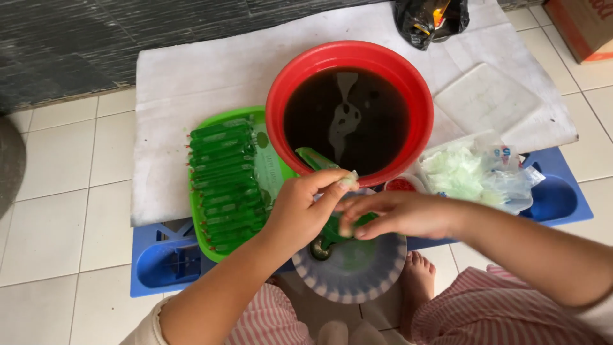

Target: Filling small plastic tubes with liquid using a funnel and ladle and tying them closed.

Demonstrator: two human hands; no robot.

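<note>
Beside red basin (281, 96), green-packet tray (201, 217)

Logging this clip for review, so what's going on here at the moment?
A person sitting on a tiled floor pinches the top of a small clear packet with the left hand, while the right hand grips it lower down, over a striped plate. Behind stands a red basin of dark liquid, and a green tray of filled green packets lies to the left.

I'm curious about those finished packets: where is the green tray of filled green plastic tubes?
In the head view, the green tray lies left of the red basin of dark liquid, beside the person's left hand.
</note>
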